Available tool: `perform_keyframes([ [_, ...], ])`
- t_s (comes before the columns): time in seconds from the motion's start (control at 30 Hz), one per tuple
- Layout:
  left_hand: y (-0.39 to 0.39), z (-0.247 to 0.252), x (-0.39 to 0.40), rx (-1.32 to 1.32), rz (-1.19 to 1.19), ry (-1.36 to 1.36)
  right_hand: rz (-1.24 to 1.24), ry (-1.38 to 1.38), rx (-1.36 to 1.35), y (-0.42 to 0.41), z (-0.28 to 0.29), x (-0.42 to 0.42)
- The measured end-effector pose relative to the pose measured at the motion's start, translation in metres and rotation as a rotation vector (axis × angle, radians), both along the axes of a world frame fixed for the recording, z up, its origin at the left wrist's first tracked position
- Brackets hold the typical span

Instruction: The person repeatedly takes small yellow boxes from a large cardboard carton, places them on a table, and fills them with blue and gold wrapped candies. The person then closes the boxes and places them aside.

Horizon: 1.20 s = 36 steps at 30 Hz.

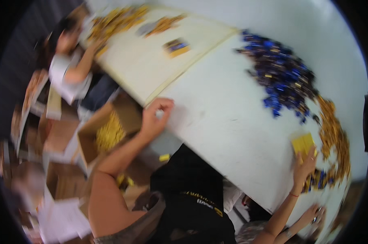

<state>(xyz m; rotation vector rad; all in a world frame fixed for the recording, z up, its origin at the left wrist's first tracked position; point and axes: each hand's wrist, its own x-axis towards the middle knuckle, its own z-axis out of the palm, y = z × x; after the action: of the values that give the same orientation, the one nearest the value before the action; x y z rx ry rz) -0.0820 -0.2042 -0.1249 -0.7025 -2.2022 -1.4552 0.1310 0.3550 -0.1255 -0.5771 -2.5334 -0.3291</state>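
Note:
My left hand (156, 117) hovers by the near table edge, its fingers curled in a loose ring. A small pale patch shows inside the ring; blur hides whether it is an object. Far to the right, my right hand (306, 166), with a red cord at the wrist, grips the near side of a yellow block (303, 143) that looks like boxes set side by side. Beyond it lies a long heap of gold-wrapped pieces (334, 137). A large heap of blue and dark wrapped pieces (281, 73) spreads across the back of the white table (220, 119).
A carton (86, 146) of yellow pieces stands below the table's left edge. Another person (69, 67) sits at the far left beside gold packets (120, 21). An open yellow box (176, 48) rests on the table. Another person's hands (315, 215) work at lower right.

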Motion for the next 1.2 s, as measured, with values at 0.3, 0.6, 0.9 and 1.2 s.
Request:
perform_keyframes([
  [0.3, -0.338, -0.089, 0.228, -0.175, 1.044, -0.489, -0.218, -0.515, 0.042, 0.059, -0.015, -0.048],
  [0.6, -0.405, -0.309, 0.349, -0.954, 0.331, -1.688, -0.043, -0.226, 0.292, 0.035, -0.011, -0.043],
  [0.9, -0.355, -0.494, 0.303, -0.486, 0.658, -1.708, 0.506, -0.472, 0.065, -0.3, 0.001, -0.028],
  [1.2, -0.366, -0.535, 0.29, 1.06, 0.879, -1.73, 0.512, -0.433, 0.217, -0.309, -0.021, -0.029],
])
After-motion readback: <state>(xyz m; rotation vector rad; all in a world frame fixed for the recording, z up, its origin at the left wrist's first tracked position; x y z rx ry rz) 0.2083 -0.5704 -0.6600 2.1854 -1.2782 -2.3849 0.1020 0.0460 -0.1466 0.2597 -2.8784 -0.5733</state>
